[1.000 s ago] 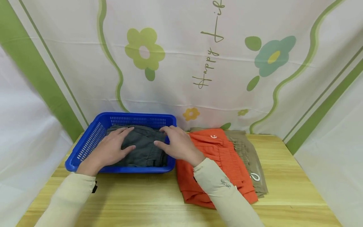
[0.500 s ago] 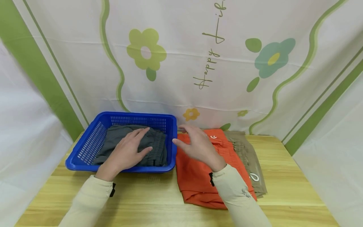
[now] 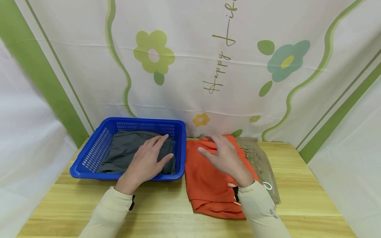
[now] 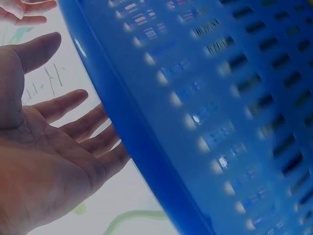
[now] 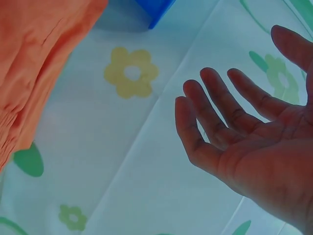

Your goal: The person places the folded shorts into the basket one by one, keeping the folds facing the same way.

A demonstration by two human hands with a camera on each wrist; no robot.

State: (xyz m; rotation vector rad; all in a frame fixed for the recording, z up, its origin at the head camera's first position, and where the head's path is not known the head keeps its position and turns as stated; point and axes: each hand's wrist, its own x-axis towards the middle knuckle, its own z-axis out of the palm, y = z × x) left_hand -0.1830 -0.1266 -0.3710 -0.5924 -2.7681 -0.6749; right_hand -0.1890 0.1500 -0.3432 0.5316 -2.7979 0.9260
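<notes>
Dark grey pants (image 3: 125, 148), folded with a gathered waistband, lie in the blue plastic basket (image 3: 86, 175) on the left. My left hand (image 3: 147, 162) hovers over the basket's front right part, fingers extended and thumb spread, holding nothing; it hides some of the pants. In the left wrist view the same hand (image 4: 58, 147) shows its palm beside the basket's slotted wall (image 4: 161, 122). Over the folded orange pants (image 3: 202, 178) is my right hand (image 3: 227, 158), its fingers loosely bent with nothing between them. In the right wrist view, this hand (image 5: 244, 132) appears apart from the orange cloth (image 5: 39, 58).
Khaki pants (image 3: 262, 165) with a white drawstring loop lie partly under the orange ones. Everything stands on a light wooden table (image 3: 306, 198). A white curtain (image 3: 184, 82) with flower prints and lettering hangs right behind the basket and clothes.
Both hands have moved right: the right from the basket to above the orange pants, the left from the grey pants' left part to their right part. The grey pants stay in the basket.
</notes>
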